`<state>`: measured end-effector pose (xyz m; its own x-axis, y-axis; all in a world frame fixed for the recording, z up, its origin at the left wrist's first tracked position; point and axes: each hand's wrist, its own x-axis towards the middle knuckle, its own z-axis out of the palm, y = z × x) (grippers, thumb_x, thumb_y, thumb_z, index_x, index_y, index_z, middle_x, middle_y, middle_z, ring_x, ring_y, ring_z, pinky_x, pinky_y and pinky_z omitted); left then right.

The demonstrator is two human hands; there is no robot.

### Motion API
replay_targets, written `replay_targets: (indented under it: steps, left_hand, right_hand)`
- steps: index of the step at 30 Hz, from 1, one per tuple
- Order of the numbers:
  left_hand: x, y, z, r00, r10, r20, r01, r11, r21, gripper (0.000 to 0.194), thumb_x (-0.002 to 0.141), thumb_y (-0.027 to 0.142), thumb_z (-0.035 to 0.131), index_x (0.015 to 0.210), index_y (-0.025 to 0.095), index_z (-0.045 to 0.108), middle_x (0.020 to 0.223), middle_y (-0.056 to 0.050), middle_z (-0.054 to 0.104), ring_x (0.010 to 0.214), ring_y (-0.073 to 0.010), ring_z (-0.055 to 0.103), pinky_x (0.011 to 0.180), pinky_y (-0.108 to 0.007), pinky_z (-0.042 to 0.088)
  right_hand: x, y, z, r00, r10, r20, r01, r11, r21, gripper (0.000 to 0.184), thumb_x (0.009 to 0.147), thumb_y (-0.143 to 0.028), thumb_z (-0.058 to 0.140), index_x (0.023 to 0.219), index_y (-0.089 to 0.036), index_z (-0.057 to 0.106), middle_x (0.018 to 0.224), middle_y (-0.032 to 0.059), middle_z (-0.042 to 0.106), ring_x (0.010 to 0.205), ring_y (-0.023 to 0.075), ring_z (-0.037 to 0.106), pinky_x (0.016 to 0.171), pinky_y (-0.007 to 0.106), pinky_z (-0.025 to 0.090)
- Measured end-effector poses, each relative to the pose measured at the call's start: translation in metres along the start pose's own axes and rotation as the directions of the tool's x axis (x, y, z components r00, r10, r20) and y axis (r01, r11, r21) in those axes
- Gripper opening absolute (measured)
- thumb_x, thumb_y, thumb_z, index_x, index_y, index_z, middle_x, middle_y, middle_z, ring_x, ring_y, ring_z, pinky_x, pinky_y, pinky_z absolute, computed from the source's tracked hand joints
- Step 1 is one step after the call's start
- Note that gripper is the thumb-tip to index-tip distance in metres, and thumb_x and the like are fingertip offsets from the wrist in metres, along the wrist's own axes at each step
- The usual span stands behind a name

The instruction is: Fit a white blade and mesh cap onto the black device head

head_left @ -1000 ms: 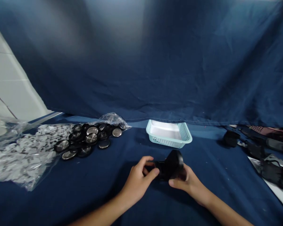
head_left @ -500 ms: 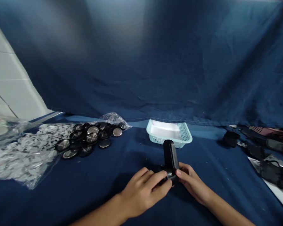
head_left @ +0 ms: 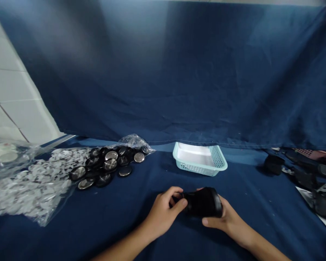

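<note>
Between my hands, just above the blue cloth, lies a black plastic piece (head_left: pixel 202 203) turned on its side, its wide rimmed end to the right. My left hand (head_left: pixel 167 208) pinches its narrower left end with thumb and fingers. Around the wide end curls my right hand (head_left: pixel 228 221), thumb below and the other fingers partly hidden behind the piece. The piece is dark and somewhat blurred, so its exact kind cannot be made out.
Beyond my hands stands a light blue basket (head_left: pixel 199 168) with white lining. Round black discs with silvery faces (head_left: pixel 108 165) are heaped at left, beside a clear bag of small white parts (head_left: pixel 38 188). Black items (head_left: pixel 305 179) lie at right. A blue curtain (head_left: pixel 163 79) hangs behind.
The black piece has gone from upright to lying sideways, its wide end now toward my right hand. Both hands have shifted their grip. The view has tilted slightly up and left.
</note>
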<state>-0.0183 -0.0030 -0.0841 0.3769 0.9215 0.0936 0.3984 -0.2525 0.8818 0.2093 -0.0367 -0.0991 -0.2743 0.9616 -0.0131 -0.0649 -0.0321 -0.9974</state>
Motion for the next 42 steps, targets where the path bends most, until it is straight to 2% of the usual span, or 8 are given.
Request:
replay_targets:
  steps: [3, 11, 19, 24, 27, 31, 36, 42]
  left_hand:
    - [0.000, 0.001, -0.001, 0.999, 0.014, 0.040, -0.015, 1.000, 0.013, 0.037, 0.090, 0.044, 0.055, 0.117, 0.020, 0.062, 0.098, -0.003, 0.071, 0.081, -0.0154, 0.061, 0.073, -0.025, 0.044]
    - [0.001, 0.003, -0.008, 0.993, 0.033, 0.116, -0.026, 0.997, -0.068, 0.035, 0.087, 0.038, 0.060, 0.116, 0.019, 0.063, 0.100, -0.003, 0.071, 0.081, -0.0148, 0.061, 0.073, -0.025, 0.044]
    - [0.001, -0.001, -0.013, 0.986, 0.026, 0.163, -0.009, 0.995, -0.102, 0.039, 0.078, 0.027, 0.069, 0.116, 0.021, 0.063, 0.101, 0.000, 0.072, 0.077, -0.0136, 0.057, 0.074, -0.025, 0.042]
    - [0.003, -0.001, -0.016, 0.982, 0.030, 0.187, -0.011, 0.995, -0.102, 0.047, 0.069, 0.025, 0.078, 0.113, 0.022, 0.065, 0.105, 0.000, 0.070, 0.071, -0.0117, 0.053, 0.069, -0.024, 0.043]
    - [0.003, -0.001, -0.018, 0.980, 0.031, 0.197, -0.016, 0.997, -0.079, 0.052, 0.065, 0.027, 0.081, 0.114, 0.024, 0.064, 0.107, 0.001, 0.069, 0.070, -0.0113, 0.053, 0.070, -0.024, 0.044]
    - [0.001, 0.001, -0.019, 0.979, 0.038, 0.201, -0.043, 0.999, 0.020, 0.054, 0.064, 0.029, 0.082, 0.115, 0.028, 0.063, 0.107, 0.002, 0.068, 0.072, -0.0121, 0.055, 0.077, -0.026, 0.045]
    - [-0.002, 0.002, -0.020, 0.981, 0.035, 0.189, -0.064, 0.987, 0.150, 0.048, 0.072, 0.036, 0.076, 0.117, 0.030, 0.063, 0.078, 0.003, 0.065, 0.074, -0.0159, 0.057, 0.075, -0.028, 0.045]
    - [0.003, -0.003, -0.020, 0.958, 0.117, 0.263, -0.138, 0.989, 0.062, 0.053, 0.076, 0.039, 0.072, 0.124, 0.026, 0.056, 0.100, 0.000, 0.067, 0.073, -0.0138, 0.058, 0.070, -0.024, 0.046]
  right_hand:
    - [-0.001, 0.001, -0.001, 1.000, -0.019, 0.015, 0.020, 0.998, -0.052, 0.070, 0.067, -0.032, 0.084, 0.127, -0.024, 0.049, 0.133, 0.0101, 0.055, 0.124, 0.0280, 0.052, 0.109, 0.044, 0.038]
    - [-0.006, -0.002, 0.004, 0.993, -0.113, 0.034, 0.118, 0.935, -0.335, 0.064, 0.074, -0.035, 0.079, 0.127, -0.025, 0.044, 0.132, 0.0102, 0.049, 0.124, 0.0271, 0.048, 0.100, 0.037, 0.047]
    - [-0.006, -0.004, 0.005, 0.993, -0.100, 0.067, 0.117, 0.933, -0.339, 0.061, 0.076, -0.033, 0.077, 0.126, -0.025, 0.043, 0.127, 0.0085, 0.054, 0.118, 0.0245, 0.053, 0.096, 0.033, 0.048]
    - [-0.007, -0.005, 0.004, 0.980, -0.177, 0.093, 0.200, 0.857, -0.475, 0.064, 0.072, -0.024, 0.079, 0.126, -0.025, 0.045, 0.120, 0.0074, 0.059, 0.104, 0.0235, 0.061, 0.089, 0.031, 0.049]
    - [-0.009, -0.005, 0.003, 0.974, -0.198, 0.113, 0.228, 0.838, -0.495, 0.062, 0.072, -0.022, 0.078, 0.125, -0.025, 0.046, 0.125, 0.0088, 0.058, 0.106, 0.0246, 0.060, 0.091, 0.032, 0.049]
    - [-0.011, -0.004, 0.003, 0.965, -0.234, 0.119, 0.261, 0.817, -0.513, 0.060, 0.074, -0.023, 0.077, 0.125, -0.026, 0.046, 0.128, 0.0096, 0.057, 0.111, 0.0260, 0.059, 0.094, 0.034, 0.048]
    - [-0.011, -0.004, 0.003, 0.964, -0.241, 0.110, 0.263, 0.813, -0.520, 0.060, 0.072, -0.021, 0.077, 0.124, -0.025, 0.048, 0.129, 0.0106, 0.056, 0.111, 0.0266, 0.059, 0.094, 0.034, 0.048]
    - [-0.010, -0.004, 0.006, 0.972, -0.215, 0.093, 0.231, 0.815, -0.531, 0.062, 0.073, -0.023, 0.075, 0.125, -0.024, 0.043, 0.121, 0.0081, 0.058, 0.104, 0.0235, 0.061, 0.090, 0.032, 0.050]
